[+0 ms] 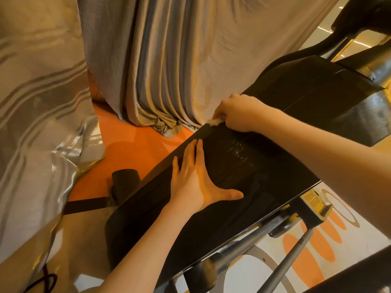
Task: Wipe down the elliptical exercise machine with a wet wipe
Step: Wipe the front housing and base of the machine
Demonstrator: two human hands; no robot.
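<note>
The elliptical machine's black housing [281, 166] runs diagonally from lower left to upper right. My right hand [239, 115] grips a bunched white wet wipe [214, 122] and holds it against the housing's far edge. A faint wet streak shows on the black surface just below that hand. My left hand [194, 178] lies flat on the housing lower down, fingers straight and thumb spread to the right.
Grey draped fabric [169, 70] hangs close behind the machine, and striped silvery cloth [38, 123] covers something at left. Orange floor [131, 144] lies between them. Metal rails [292, 261] and a yellow fitting [313, 197] sit under the housing at right. A black cable [44, 280] lies at bottom left.
</note>
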